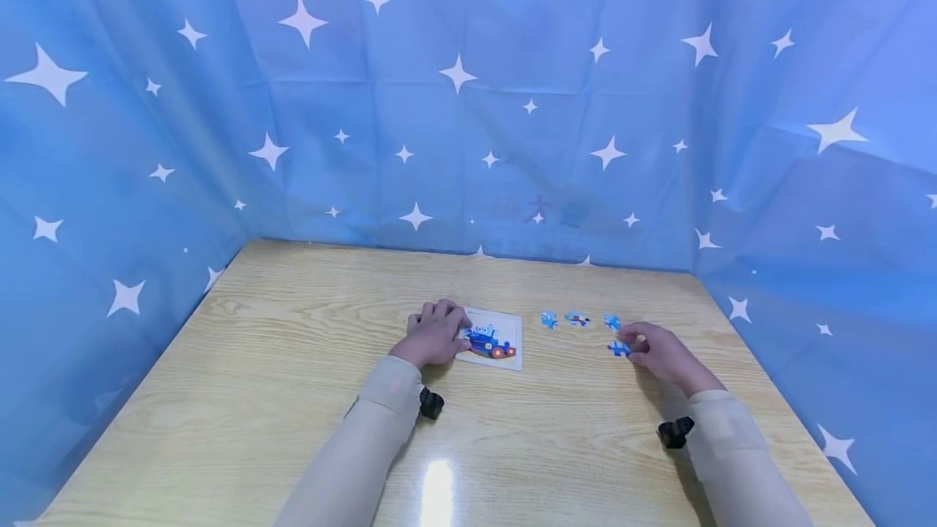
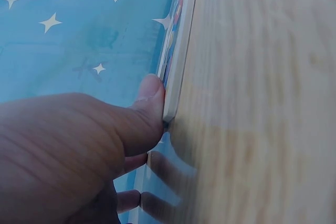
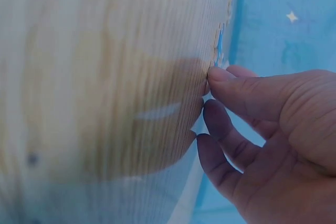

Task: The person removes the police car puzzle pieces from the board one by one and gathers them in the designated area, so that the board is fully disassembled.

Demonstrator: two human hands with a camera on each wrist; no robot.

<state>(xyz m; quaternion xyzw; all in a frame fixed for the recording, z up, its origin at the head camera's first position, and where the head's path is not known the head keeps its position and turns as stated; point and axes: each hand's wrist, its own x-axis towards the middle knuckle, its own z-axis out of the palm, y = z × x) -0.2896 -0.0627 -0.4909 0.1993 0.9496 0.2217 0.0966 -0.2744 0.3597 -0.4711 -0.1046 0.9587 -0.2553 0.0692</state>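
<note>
A small puzzle board (image 1: 505, 328) with a white border and a blue cartoon vehicle lies flat on the table. My left hand (image 1: 433, 335) holds it at its left edge; in the left wrist view the thumb (image 2: 149, 95) presses the board's edge (image 2: 181, 59) while other fingertips touch the tabletop. To the right, my right hand (image 1: 662, 354) pinches a blue puzzle piece (image 1: 618, 348) at the table surface between thumb and index finger. Just above that piece lies another blue piece (image 1: 612, 321). The right wrist view shows the thumb (image 3: 223, 76) low against the wood, its contact partly hidden.
Between the board and the right hand lie two more puzzle pieces, one blue (image 1: 549, 320) and one with red detail (image 1: 577, 319). The wooden table (image 1: 293, 332) ends at a blue curtain (image 1: 410, 120) with white stars. Each wrist wears a small black device.
</note>
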